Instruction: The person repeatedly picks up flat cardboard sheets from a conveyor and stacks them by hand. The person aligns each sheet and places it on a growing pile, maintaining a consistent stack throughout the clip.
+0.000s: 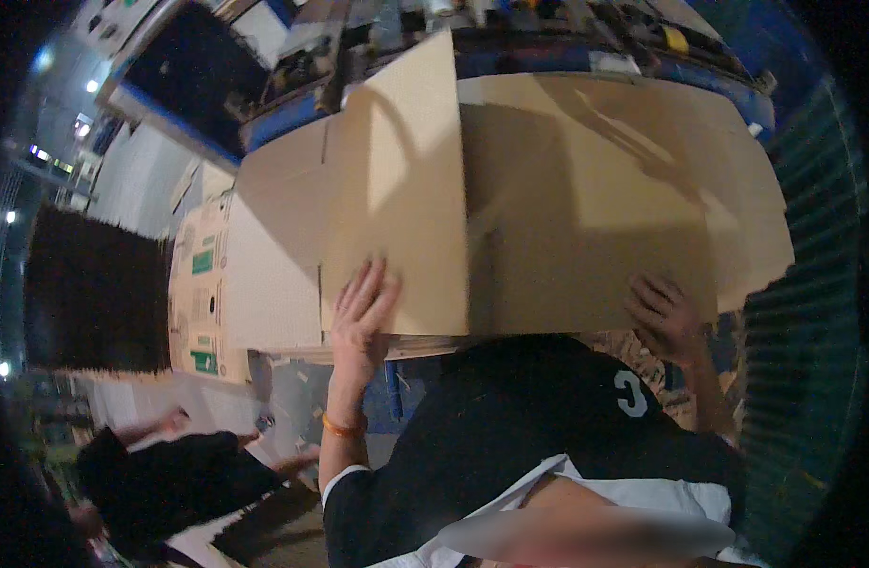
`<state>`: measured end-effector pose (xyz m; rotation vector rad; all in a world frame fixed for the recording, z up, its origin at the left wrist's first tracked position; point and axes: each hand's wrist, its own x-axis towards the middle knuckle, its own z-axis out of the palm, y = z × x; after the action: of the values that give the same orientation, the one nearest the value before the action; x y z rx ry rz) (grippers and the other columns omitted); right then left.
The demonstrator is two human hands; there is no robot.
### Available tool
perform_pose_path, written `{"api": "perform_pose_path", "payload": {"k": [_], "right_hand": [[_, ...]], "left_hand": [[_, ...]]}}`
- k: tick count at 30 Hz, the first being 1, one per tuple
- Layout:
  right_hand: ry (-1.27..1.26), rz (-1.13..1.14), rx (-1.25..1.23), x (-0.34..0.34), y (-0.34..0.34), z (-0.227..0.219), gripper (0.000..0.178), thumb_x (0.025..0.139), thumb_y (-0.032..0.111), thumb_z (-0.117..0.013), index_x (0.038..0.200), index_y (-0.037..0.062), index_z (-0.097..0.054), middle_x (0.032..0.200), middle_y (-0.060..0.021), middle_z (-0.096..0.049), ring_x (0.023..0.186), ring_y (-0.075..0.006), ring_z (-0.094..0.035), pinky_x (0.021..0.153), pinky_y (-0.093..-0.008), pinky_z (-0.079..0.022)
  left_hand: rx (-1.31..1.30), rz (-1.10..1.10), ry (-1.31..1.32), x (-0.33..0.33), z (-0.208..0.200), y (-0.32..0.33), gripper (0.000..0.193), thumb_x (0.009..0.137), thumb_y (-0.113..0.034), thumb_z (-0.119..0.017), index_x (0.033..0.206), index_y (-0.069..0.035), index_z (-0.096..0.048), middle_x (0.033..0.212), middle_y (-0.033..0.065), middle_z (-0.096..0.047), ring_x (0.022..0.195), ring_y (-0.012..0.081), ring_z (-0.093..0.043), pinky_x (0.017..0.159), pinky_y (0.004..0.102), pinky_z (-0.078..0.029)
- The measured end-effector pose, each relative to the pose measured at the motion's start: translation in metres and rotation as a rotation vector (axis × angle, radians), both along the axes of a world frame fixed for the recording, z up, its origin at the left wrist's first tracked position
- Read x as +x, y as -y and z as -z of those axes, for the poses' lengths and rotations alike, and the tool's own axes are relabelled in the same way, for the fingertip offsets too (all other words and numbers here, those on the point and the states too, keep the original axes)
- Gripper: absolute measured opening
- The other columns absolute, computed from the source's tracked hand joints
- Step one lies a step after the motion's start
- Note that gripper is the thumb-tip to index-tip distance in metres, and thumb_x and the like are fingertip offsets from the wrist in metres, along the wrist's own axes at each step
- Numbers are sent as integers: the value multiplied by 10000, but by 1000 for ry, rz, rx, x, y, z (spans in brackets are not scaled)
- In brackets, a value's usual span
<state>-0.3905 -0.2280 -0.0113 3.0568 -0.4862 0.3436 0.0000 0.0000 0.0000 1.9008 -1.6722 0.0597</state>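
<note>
A large brown cardboard sheet (586,218) lies spread out in front of me, with its near edge close to my body. A narrower panel (406,208) on its left side stands out lighter, its far end reaching up to a corner. My left hand (366,301) rests on the near left part of that panel, fingers stretched out over the board. Near the sheet's right front edge, my right hand (664,317) lies on the cardboard with its fingers extended and slightly bent. Neither hand's palm shows.
Blue-framed machinery (510,57) runs along the far side. To the left are a stack of printed cardboard (203,284) and a dark brown stack (94,293). Another person (179,483) in dark clothes is at lower left. A ribbed green surface (804,360) stands at right.
</note>
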Motion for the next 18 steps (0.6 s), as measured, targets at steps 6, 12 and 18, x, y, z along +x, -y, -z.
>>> {"api": "perform_pose_path", "payload": {"k": [6, 12, 18], "right_hand": [[14, -73, 58, 20, 13, -11, 484, 669, 229, -683, 1133, 134, -582, 1285, -77, -504, 1201, -296, -450, 998, -454, -345], [-103, -13, 191, 30, 45, -5, 591, 727, 356, -670, 1251, 141, -502, 1370, -85, -412, 1276, -308, -355, 1035, -476, -292], [-131, 90, 106, 66, 97, -16, 738, 668, 454, -684, 1281, 105, -469, 1385, -93, -387, 1300, -308, -312, 1062, -469, -243]], "left_hand": [[256, 2, 318, -1, 6, 14, 542, 760, -45, -512, 1265, -243, -516, 1362, 53, -439, 1251, 256, -416, 1011, 424, -327], [202, 31, 298, 18, 6, 25, 533, 779, -50, -483, 1285, -218, -495, 1347, 86, -438, 1254, 266, -407, 1050, 458, -285], [46, 44, 198, 58, 8, 66, 521, 793, -10, -499, 1298, -138, -476, 1357, 137, -404, 1254, 308, -390, 1061, 445, -286]]}}
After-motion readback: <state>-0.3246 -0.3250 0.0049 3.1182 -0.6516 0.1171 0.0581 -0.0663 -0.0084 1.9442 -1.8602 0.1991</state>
